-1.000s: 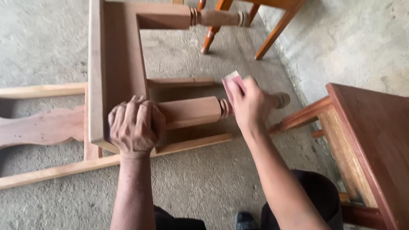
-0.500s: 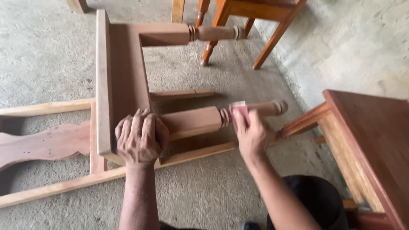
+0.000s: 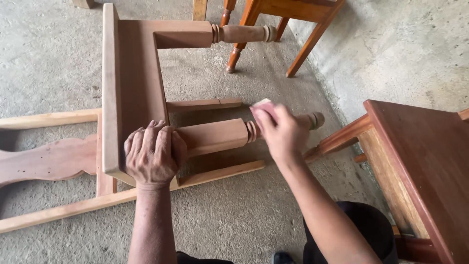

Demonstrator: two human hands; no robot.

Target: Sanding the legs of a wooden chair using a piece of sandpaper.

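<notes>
An unfinished wooden chair (image 3: 134, 83) lies on its back on the concrete floor, its front legs pointing right. My left hand (image 3: 152, 154) grips the near corner of the seat frame, where the near leg (image 3: 215, 136) joins it. My right hand (image 3: 281, 129) is wrapped over the turned, round part of that leg and presses a small pinkish piece of sandpaper (image 3: 260, 104) against it. Only the paper's upper corner shows above my fingers. The leg's rounded tip (image 3: 316, 120) sticks out past my hand.
A finished reddish-brown wooden chair (image 3: 420, 161) stands close at the right. Another orange-brown chair (image 3: 312, 34) stands at the top, by a rough concrete wall (image 3: 405, 54). The lying chair's back slats (image 3: 49, 161) stretch left across the floor.
My right hand has slid with the sandpaper back and forth along the round part of the leg, now up over its top. My left hand keeps its grip on the frame.
</notes>
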